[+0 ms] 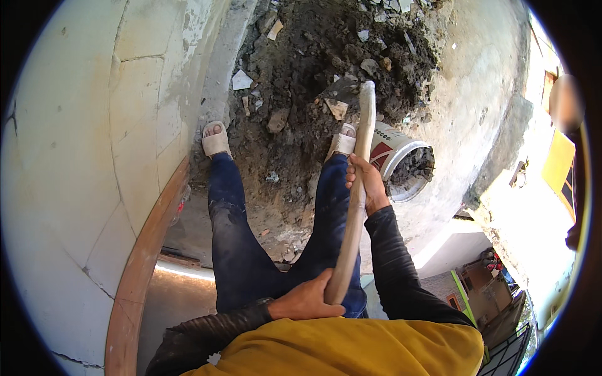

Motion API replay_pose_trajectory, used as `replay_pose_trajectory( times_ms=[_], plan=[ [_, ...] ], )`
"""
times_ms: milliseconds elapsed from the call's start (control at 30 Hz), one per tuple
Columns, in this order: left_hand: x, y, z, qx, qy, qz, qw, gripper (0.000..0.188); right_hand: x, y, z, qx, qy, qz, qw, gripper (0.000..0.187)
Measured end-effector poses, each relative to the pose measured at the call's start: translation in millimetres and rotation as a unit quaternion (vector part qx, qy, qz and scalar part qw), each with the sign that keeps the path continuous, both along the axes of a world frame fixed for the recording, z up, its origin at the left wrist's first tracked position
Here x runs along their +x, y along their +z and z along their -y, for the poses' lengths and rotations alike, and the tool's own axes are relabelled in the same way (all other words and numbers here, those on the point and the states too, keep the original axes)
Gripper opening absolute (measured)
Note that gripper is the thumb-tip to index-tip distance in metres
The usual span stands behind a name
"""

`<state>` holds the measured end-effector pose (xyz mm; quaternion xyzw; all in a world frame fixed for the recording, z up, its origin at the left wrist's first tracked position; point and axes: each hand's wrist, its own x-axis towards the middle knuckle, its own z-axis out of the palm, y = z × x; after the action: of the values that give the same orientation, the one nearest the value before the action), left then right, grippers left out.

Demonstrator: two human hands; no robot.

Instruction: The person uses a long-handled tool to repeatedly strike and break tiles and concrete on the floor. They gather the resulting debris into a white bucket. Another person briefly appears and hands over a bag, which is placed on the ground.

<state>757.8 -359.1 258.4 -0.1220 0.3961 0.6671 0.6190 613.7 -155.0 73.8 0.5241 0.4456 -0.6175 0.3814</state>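
One handle (353, 232), inside left hand (307, 299), right hand (370, 183)

The handle (355, 219) looks smooth, matt and wooden, the bucket (390, 140) plastic, the soil (298, 66) rough.

Rubble (313, 56) lies at the frame's upper center, a wall (69, 156) at left; right of the handle (355, 216) near center, 1 bucket (392, 141) holds soil (411, 169).
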Motion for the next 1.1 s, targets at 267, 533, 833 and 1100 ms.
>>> replay_pose_trajectory(
  times_ms=[267, 533, 833, 1100],
  plan=[
    [63, -160, 108, -0.452, -0.162, -0.348, 0.805, 0.027, 28, -27, 39, -0.034, -0.245, -0.013, 0.969, 0.03],
    [67, -258, 25, -0.221, -0.281, -0.394, 0.846, 0.071, 23, -41, -44, 0.101, -0.198, -0.126, 0.967, 0.033],
    [-47, -508, 14, -0.398, -0.251, -0.401, 0.786, 0.049, -13, -140, -101, 0.111, -0.137, -0.071, 0.982, 0.029],
    [-63, -699, -67, -0.393, -0.419, -0.506, 0.643, 0.052, 10, -157, -126, 0.149, -0.121, -0.08, 0.978, 0.024]
  ],
)
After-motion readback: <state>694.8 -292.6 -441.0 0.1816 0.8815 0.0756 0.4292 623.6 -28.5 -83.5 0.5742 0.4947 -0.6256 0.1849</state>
